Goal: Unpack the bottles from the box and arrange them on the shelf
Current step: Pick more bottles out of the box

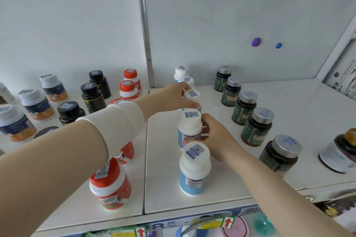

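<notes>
A file of white-capped bottles with blue labels runs front to back down the middle of the white shelf. My left hand reaches across and grips the third bottle from the front, fingers curled round its cap. My right hand grips the second bottle at its side. The nearest blue-label bottle stands free in front of both hands. Two more white-capped bottles stand behind, against the back wall.
Red-capped bottles stand in a file at the left, black ones and white-capped orange-label ones further left. Dark green bottles with silver caps line up on the right. A carton top shows below the shelf edge.
</notes>
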Available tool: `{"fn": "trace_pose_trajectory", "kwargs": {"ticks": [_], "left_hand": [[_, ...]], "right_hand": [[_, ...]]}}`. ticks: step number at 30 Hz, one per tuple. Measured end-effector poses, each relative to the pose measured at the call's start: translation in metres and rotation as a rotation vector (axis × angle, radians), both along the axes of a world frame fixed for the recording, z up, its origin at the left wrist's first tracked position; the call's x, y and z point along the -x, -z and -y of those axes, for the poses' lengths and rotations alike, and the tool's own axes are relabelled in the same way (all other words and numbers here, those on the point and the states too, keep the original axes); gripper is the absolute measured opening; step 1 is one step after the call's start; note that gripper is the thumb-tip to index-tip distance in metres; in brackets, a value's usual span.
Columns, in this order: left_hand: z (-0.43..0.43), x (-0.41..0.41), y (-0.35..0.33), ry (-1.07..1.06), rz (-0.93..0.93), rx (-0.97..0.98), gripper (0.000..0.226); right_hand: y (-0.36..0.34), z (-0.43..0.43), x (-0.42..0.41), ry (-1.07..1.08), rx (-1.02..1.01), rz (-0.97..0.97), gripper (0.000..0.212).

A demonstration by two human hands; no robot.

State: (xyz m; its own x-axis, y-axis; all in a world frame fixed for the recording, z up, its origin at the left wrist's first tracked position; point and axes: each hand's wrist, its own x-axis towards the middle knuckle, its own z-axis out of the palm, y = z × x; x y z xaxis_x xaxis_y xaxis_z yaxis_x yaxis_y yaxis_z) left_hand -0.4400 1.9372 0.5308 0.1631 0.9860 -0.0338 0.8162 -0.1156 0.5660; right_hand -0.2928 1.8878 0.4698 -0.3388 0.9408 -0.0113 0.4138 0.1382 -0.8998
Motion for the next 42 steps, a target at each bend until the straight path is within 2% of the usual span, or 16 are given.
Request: {"fn": "trace_pose_trajectory", "kwargs": {"ticks": [3, 5, 8, 10, 14, 17, 20, 24, 26, 33, 38, 40, 42], "left_hand": [[-0.002, 0.002, 0.000, 0.025, 0.000, -0.003, 0.054], [-0.002, 0.005, -0.003, 0.036, 0.063, -0.022, 0.050], [0.001, 0.011, -0.016, -0.005, 0.211, -0.096, 0.034], [0.009, 0.018, -0.032, -0.053, 0.226, -0.196, 0.022], [0.040, 0.037, -0.065, -0.158, 0.050, -0.326, 0.027], [0.075, 0.050, -0.084, -0.238, -0.148, -0.384, 0.030], [0.119, 0.067, -0.094, -0.366, -0.368, -0.403, 0.033], [0.188, 0.109, -0.100, -0.547, -0.586, -0.308, 0.036], [0.233, 0.137, -0.104, -0.660, -0.632, -0.262, 0.036], [0.407, 0.245, -0.096, -1.021, -0.843, -0.157, 0.037], [0.534, 0.327, -0.046, -1.131, -1.084, 0.101, 0.036], [0.582, 0.362, -0.016, -1.173, -1.095, 0.209, 0.033], [0.626, 0.386, 0.021, -1.210, -0.990, 0.343, 0.037]], "right_hand": [[-0.002, 0.001, 0.001, -0.017, 0.023, 0.026, 0.056], [-0.006, 0.002, -0.001, -0.027, 0.030, 0.011, 0.052], [-0.022, 0.004, -0.008, -0.041, 0.038, -0.033, 0.046], [-0.037, 0.008, -0.016, -0.060, 0.048, -0.076, 0.044], [-0.072, 0.010, -0.020, -0.057, -0.003, -0.079, 0.035], [-0.102, 0.012, 0.002, -0.047, -0.157, -0.012, 0.039], [-0.120, 0.029, 0.043, -0.129, -0.335, 0.096, 0.044], [-0.129, 0.073, 0.109, -0.308, -0.570, 0.314, 0.047], [-0.132, 0.099, 0.144, -0.391, -0.670, 0.353, 0.046], [-0.121, 0.227, 0.289, -0.642, -0.893, 0.273, 0.043], [-0.070, 0.334, 0.401, -0.858, -0.996, 0.244, 0.041], [-0.035, 0.375, 0.444, -0.953, -0.998, 0.284, 0.040], [0.008, 0.411, 0.481, -1.076, -0.922, 0.428, 0.040]]}}
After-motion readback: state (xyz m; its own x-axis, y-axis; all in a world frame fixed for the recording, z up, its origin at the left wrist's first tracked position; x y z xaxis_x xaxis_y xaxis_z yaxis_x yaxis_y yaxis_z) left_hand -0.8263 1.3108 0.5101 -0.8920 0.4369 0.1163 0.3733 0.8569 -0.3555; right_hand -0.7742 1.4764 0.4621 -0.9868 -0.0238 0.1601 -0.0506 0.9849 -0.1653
